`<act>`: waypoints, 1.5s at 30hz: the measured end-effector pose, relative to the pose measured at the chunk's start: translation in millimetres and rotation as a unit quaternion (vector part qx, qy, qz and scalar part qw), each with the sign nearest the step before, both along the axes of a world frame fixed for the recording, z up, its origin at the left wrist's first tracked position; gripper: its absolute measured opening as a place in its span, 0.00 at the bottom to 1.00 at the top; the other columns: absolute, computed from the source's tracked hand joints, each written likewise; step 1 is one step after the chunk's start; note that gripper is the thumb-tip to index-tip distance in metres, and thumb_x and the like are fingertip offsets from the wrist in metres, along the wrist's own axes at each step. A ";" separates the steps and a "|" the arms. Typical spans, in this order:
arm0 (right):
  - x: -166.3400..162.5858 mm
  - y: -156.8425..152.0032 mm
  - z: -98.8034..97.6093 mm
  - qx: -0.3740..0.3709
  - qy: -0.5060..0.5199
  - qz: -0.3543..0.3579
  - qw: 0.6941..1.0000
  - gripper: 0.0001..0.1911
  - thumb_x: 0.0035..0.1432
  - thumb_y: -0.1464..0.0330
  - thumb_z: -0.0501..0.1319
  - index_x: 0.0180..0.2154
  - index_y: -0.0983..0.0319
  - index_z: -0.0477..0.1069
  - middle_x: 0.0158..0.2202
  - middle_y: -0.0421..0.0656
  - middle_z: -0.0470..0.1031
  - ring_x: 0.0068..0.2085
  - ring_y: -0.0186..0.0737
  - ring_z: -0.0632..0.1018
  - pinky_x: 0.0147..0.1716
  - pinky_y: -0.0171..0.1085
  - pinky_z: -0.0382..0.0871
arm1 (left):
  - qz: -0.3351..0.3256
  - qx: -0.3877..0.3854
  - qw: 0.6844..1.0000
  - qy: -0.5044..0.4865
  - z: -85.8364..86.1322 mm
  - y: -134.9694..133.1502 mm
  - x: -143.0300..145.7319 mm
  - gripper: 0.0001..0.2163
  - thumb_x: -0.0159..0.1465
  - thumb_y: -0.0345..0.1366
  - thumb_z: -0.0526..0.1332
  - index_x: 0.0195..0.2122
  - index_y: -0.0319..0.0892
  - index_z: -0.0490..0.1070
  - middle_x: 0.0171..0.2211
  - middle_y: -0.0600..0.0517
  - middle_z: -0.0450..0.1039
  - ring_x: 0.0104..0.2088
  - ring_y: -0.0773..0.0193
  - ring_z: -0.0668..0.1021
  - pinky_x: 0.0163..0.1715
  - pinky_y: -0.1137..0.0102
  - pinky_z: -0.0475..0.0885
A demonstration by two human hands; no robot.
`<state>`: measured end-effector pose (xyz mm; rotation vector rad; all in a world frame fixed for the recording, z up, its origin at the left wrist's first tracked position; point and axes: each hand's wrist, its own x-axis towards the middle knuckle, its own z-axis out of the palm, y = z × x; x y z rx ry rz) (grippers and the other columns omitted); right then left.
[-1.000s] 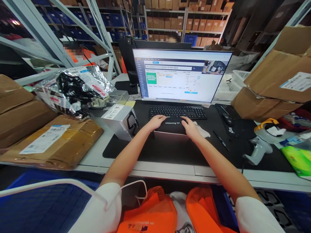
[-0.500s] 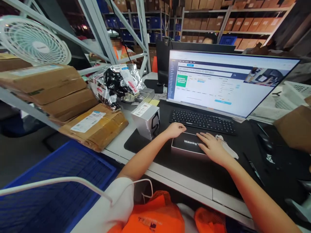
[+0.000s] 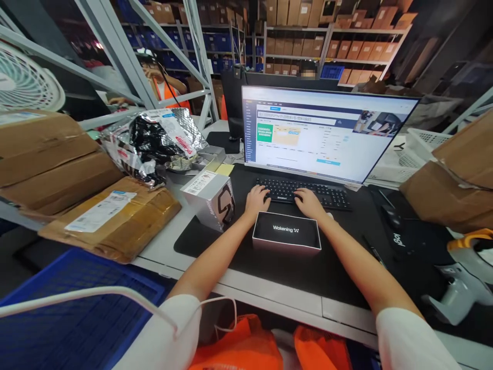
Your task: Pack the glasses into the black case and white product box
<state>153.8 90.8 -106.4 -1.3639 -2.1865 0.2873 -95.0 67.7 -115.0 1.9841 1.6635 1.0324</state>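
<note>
Both hands rest at the near edge of a black keyboard (image 3: 285, 191). My left hand (image 3: 257, 200) has its fingers on the keys at the left end, holding nothing. Toward the keyboard's right part, my right hand (image 3: 309, 202) lies with fingers apart on the keys, also without an object. Between my forearms a black-topped box (image 3: 287, 231) marked "Wakening" sits on the dark desk mat (image 3: 239, 257). Behind the keyboard stands a lit monitor (image 3: 308, 139). A silver box (image 3: 210, 200) with a black pattern is left of my left hand.
Brown cartons (image 3: 111, 216) and a shiny plastic bag (image 3: 162, 139) occupy the left side. Below them is a blue crate (image 3: 88, 308). On the right are a mouse (image 3: 392, 217), a pen (image 3: 374, 252), a barcode scanner (image 3: 458, 293) and more cartons (image 3: 442, 195).
My hands have left the Wakening box and moved forward onto the keyboard. The box now lies uncovered on the mat. The camera view has shifted to the right.
</note>
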 end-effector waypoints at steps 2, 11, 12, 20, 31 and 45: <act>-16.2 7.1 -4.4 0.005 -0.022 0.015 1.000 0.20 0.66 0.67 0.56 0.55 0.64 0.77 0.58 0.55 0.76 0.61 0.51 0.72 0.64 0.51 0.63 | -0.025 0.001 0.998 0.051 -2.3 5.7 5.9 0.18 0.64 0.37 0.64 0.54 0.43 0.76 0.66 0.42 0.67 0.70 0.45 0.61 0.69 0.49 0.54; -35.3 12.6 -29.9 0.051 -0.075 0.008 0.996 0.23 0.71 0.60 0.53 0.58 0.66 0.74 0.63 0.58 0.71 0.66 0.59 0.66 0.63 0.57 0.59 | -0.008 0.005 0.983 0.184 -14.7 15.4 13.1 0.22 0.70 0.42 0.58 0.62 0.40 0.70 0.67 0.38 0.65 0.68 0.45 0.64 0.66 0.47 0.58; -35.0 13.0 -32.9 0.056 -0.076 0.005 0.996 0.23 0.71 0.60 0.52 0.58 0.65 0.74 0.63 0.57 0.71 0.67 0.59 0.65 0.63 0.58 0.58 | -0.003 0.006 0.981 0.191 -16.1 15.4 13.2 0.22 0.70 0.42 0.58 0.62 0.40 0.69 0.67 0.39 0.65 0.68 0.45 0.64 0.66 0.48 0.58; -25.2 21.2 -26.1 0.089 -0.069 -0.031 0.993 0.21 0.70 0.61 0.53 0.55 0.64 0.77 0.62 0.55 0.73 0.65 0.57 0.68 0.61 0.53 0.62 | 0.010 0.008 0.974 0.227 -20.5 19.9 12.9 0.23 0.70 0.44 0.58 0.64 0.44 0.68 0.67 0.44 0.64 0.68 0.50 0.64 0.67 0.53 0.60; 238.3 -21.3 9.3 -0.010 -0.110 -0.454 0.884 0.26 0.67 0.64 0.53 0.58 0.75 0.73 0.60 0.67 0.71 0.59 0.61 0.72 0.55 0.53 0.67 | -0.012 0.006 0.976 0.217 -22.0 26.8 13.8 0.24 0.70 0.43 0.55 0.64 0.39 0.68 0.68 0.36 0.62 0.69 0.42 0.62 0.67 0.46 0.56; 278.9 -40.3 -49.7 0.012 -0.103 -0.452 0.886 0.30 0.66 0.60 0.55 0.64 0.66 0.69 0.65 0.60 0.65 0.60 0.64 0.71 0.58 0.53 0.66 | -0.006 -0.001 0.974 0.228 -21.4 24.1 11.7 0.24 0.70 0.44 0.56 0.64 0.43 0.69 0.68 0.41 0.62 0.70 0.46 0.62 0.68 0.50 0.58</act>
